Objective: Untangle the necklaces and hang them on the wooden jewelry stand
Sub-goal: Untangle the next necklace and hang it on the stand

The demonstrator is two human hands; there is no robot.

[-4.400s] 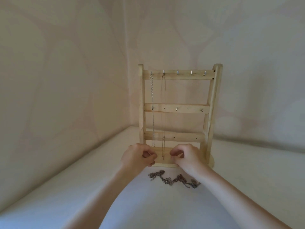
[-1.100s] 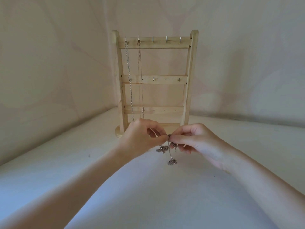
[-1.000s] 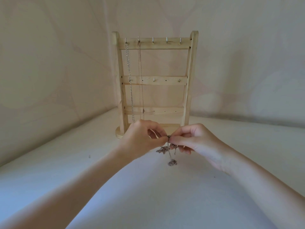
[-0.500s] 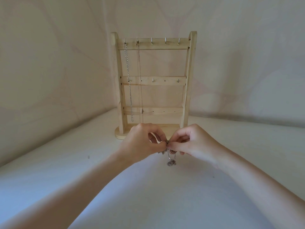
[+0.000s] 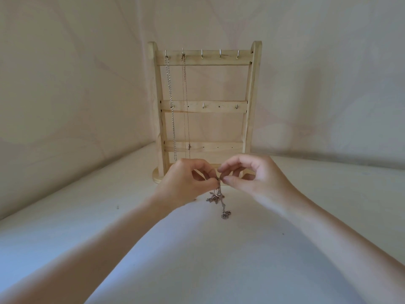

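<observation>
Head: necklace (image 5: 219, 197) between both hands' fingers (image 5: 228, 179)

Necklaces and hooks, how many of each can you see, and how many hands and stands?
Necklaces hanging on the stand: 2, a thick chain and a thin chain
Tangled chain pinched in both hands: 1 clump; how many necklaces are in it cannot be told
Top bar hooks: 5
Middle bar hooks: 3
Wooden jewelry stand: 1
Hands: 2, left hand, right hand
Total: 14
</observation>
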